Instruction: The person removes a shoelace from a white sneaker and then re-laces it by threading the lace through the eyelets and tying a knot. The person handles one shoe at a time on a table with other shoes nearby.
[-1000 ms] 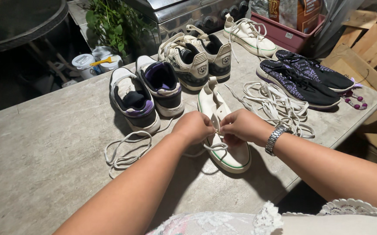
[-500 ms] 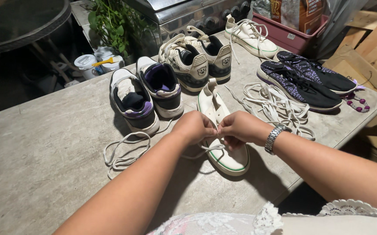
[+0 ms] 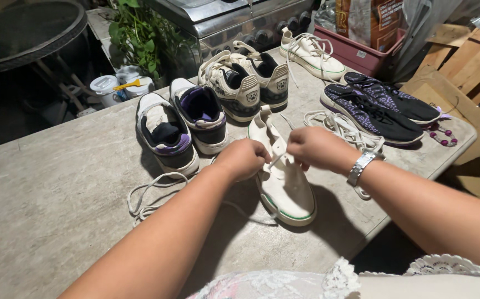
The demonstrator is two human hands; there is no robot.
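Here, both hands' fingers, left hand (image 3: 244, 159) and right hand (image 3: 316, 147), pinch a lace (image 3: 276, 160) above the white sneaker (image 3: 284, 182).

Both hands work over the white sneaker (image 3: 284, 182) on the stone table (image 3: 46, 210): the left hand (image 3: 244, 159) and right hand (image 3: 318, 147) pinch a white lace (image 3: 276, 160), probably one end each. Beyond the sneaker stand a purple-black pair (image 3: 184, 124); right of it, loose laces (image 3: 342, 126)
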